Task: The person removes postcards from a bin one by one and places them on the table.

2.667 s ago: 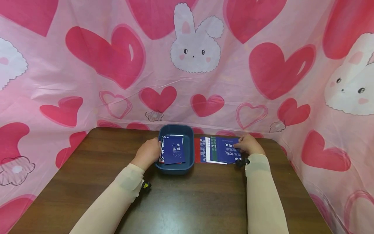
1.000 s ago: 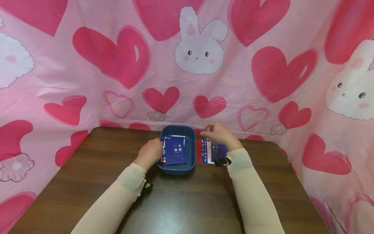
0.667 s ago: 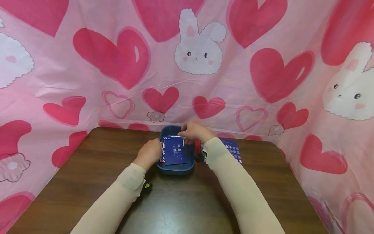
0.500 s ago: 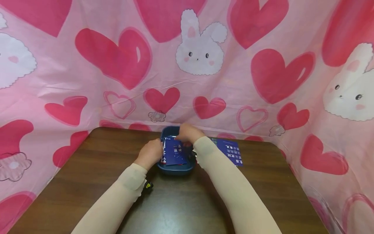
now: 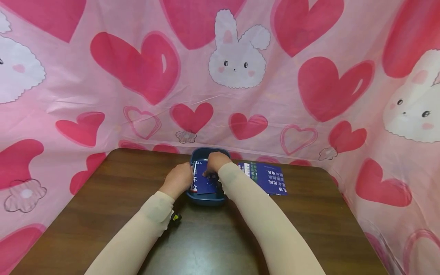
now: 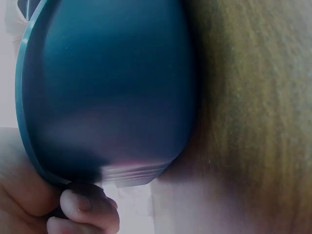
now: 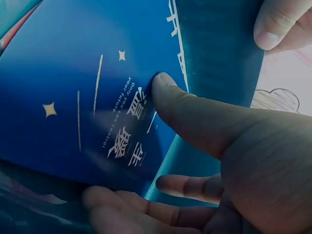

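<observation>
Behind everything hangs a pink cloth backdrop (image 5: pixel 103 95) printed with red hearts and white rabbits, wrapping round the far side and both ends of the scene. Below it lies the dark brown wooden surface (image 5: pixel 113 179), which carries all the rest. A dark blue plastic tray (image 5: pixel 206 152) stands at the far middle of the surface, close to the backdrop. Just to the right of the tray, flat on the wood, lies a fanned stack of cards (image 5: pixel 266 177), its top card blue with pale lettering and white and green edges showing at its left side.

Inside the tray leans a blue card (image 5: pixel 206 183) with pale characters and small stars; the right wrist view shows it (image 7: pixel 73 97) resting against the tray's inner wall.

Both arms wear beige sleeves. The left hand (image 5: pixel 180 177) grips the tray's left rim, and the left wrist view shows its curled fingers (image 6: pixel 83 209) wrapped under the rim of the tray (image 6: pixel 107 87). The right hand (image 5: pixel 214 161) reaches over the tray from the right and pinches the blue card, its thumb (image 7: pixel 185 112) pressed on the printed face and its fingers (image 7: pixel 126 209) curled beneath the card's lower edge.
</observation>
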`<state>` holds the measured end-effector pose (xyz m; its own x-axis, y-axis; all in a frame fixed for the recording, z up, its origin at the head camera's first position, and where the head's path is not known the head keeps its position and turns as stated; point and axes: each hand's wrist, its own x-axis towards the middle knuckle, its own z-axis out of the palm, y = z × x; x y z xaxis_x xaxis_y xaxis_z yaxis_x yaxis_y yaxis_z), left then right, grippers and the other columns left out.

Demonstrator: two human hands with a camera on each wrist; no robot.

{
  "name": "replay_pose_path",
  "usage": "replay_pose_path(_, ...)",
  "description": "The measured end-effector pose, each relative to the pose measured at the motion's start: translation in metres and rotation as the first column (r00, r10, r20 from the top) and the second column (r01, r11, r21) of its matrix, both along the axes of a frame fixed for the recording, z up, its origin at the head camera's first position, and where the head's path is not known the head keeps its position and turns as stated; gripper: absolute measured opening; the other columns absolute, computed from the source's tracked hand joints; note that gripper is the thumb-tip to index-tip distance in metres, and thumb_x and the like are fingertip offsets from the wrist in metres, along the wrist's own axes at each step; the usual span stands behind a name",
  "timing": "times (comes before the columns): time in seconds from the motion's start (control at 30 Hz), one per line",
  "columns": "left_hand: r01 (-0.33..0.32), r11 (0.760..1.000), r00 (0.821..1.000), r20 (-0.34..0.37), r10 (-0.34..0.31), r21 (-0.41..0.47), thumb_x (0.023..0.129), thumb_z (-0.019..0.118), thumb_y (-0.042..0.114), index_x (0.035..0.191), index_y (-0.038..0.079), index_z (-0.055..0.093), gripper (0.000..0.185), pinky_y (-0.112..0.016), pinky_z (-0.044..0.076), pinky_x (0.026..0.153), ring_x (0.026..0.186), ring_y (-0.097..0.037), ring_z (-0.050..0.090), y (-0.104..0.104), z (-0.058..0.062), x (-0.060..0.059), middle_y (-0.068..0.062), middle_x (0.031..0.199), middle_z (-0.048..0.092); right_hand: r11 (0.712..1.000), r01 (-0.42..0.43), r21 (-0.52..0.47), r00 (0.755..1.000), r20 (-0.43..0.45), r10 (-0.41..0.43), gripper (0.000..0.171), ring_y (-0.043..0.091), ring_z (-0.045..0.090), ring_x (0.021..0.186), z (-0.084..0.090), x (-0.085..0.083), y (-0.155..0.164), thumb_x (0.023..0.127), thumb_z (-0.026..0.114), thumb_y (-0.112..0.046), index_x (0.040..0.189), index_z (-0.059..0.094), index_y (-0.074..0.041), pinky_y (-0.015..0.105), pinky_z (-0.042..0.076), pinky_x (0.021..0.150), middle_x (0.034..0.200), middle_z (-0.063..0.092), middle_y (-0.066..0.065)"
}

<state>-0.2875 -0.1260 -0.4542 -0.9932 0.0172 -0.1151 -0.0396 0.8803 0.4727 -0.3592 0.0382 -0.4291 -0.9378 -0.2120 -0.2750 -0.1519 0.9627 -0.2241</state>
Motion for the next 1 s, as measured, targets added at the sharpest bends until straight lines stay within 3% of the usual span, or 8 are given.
replay_pose_path(0.2, -0.007, 0.999, 1.000, -0.024, 0.007, -0.033, 0.120, 0.046, 0.025, 0.134, -0.001, 0.072, 0.040, -0.061, 0.069, 0.093, 0.099, -0.037, 0.079, -0.001, 0.000, -0.005, -0.022, 0.118, 0.081, 1.000, -0.012, 0.021, 0.999, -0.045, 0.013, 0.054, 0.023, 0.078, 0.093, -0.002, -0.011, 0.000, 0.087, 0.100, -0.039, 0.126, 0.082, -0.005, 0.044, 0.069, 0.102, 0.112, 0.085, 0.008)
replay_pose_path(0.3, -0.004, 0.999, 1.000, -0.029, 0.003, -0.035, 0.120, 0.047, 0.025, 0.133, -0.002, 0.072, 0.039, -0.062, 0.069, 0.095, 0.100, -0.038, 0.079, -0.001, 0.000, -0.006, -0.022, 0.119, 0.081, 1.000, -0.013, 0.005, 0.997, -0.070, 0.013, 0.052, 0.024, 0.078, 0.089, -0.013, -0.031, 0.003, 0.084, 0.101, -0.033, 0.122, 0.081, -0.003, 0.045, 0.070, 0.098, 0.107, 0.084, 0.008)
replay_pose_path(0.43, 0.008, 1.000, 0.999, -0.053, -0.009, -0.024, 0.118, 0.050, 0.028, 0.130, 0.000, 0.074, 0.039, -0.064, 0.069, 0.095, 0.101, -0.039, 0.080, -0.002, -0.001, -0.010, -0.022, 0.120, 0.082, 0.998, -0.040, -0.047, 0.994, -0.103, 0.035, 0.053, 0.024, 0.076, 0.081, -0.040, -0.079, 0.015, 0.079, 0.102, -0.032, 0.116, 0.079, -0.001, 0.042, 0.072, 0.083, 0.099, 0.082, 0.009)
replay_pose_path(0.53, 0.018, 1.000, 0.998, -0.059, -0.018, -0.003, 0.115, 0.055, 0.032, 0.128, 0.002, 0.076, 0.039, -0.064, 0.068, 0.094, 0.098, -0.038, 0.079, -0.003, -0.001, -0.013, -0.021, 0.118, 0.083, 0.987, -0.045, -0.154, 0.991, -0.129, 0.025, 0.050, 0.022, 0.074, 0.076, -0.042, -0.092, 0.028, 0.077, 0.103, -0.030, 0.112, 0.078, -0.003, 0.040, 0.071, 0.076, 0.093, 0.080, 0.007)
replay_pose_path(0.6, 0.023, 1.000, 0.998, -0.053, -0.022, 0.005, 0.114, 0.057, 0.033, 0.128, 0.003, 0.076, 0.039, -0.063, 0.069, 0.094, 0.096, -0.036, 0.078, -0.004, -0.001, -0.015, -0.020, 0.116, 0.083, 0.975, -0.040, -0.219, 0.990, -0.144, 0.008, 0.047, 0.022, 0.076, 0.079, -0.030, -0.082, 0.035, 0.078, 0.103, -0.029, 0.110, 0.078, -0.005, 0.040, 0.071, 0.076, 0.093, 0.080, 0.007)
replay_pose_path(0.77, 0.015, 1.000, 0.999, -0.041, -0.016, -0.015, 0.117, 0.051, 0.028, 0.130, 0.000, 0.074, 0.038, -0.061, 0.069, 0.093, 0.093, -0.035, 0.077, -0.003, -0.001, -0.017, -0.021, 0.115, 0.082, 0.946, -0.008, -0.325, 0.991, -0.132, -0.037, 0.035, 0.030, 0.081, 0.094, 0.023, -0.030, 0.046, 0.092, 0.095, -0.020, 0.119, 0.082, -0.001, 0.045, 0.073, 0.087, 0.108, 0.084, 0.015)
replay_pose_path(0.83, 0.010, 1.000, 0.999, -0.030, -0.011, -0.019, 0.118, 0.050, 0.028, 0.131, 0.000, 0.073, 0.038, -0.061, 0.069, 0.093, 0.093, -0.035, 0.077, -0.003, -0.001, -0.017, -0.021, 0.115, 0.081, 0.927, 0.005, -0.376, 0.993, -0.108, -0.049, 0.035, 0.031, 0.082, 0.097, 0.035, -0.019, 0.054, 0.097, 0.090, -0.018, 0.125, 0.081, 0.000, 0.045, 0.073, 0.089, 0.113, 0.084, 0.018)
replay_pose_path(1.0, 0.003, 1.000, 1.000, -0.008, -0.003, -0.014, 0.117, 0.053, 0.029, 0.135, 0.000, 0.072, 0.039, -0.059, 0.070, 0.093, 0.095, -0.034, 0.077, -0.003, -0.001, -0.017, -0.020, 0.117, 0.081, 0.873, 0.043, -0.485, 0.995, -0.059, -0.082, 0.046, 0.031, 0.081, 0.101, 0.043, -0.013, 0.084, 0.103, 0.085, -0.020, 0.142, 0.074, 0.000, 0.046, 0.072, 0.092, 0.123, 0.082, 0.020)
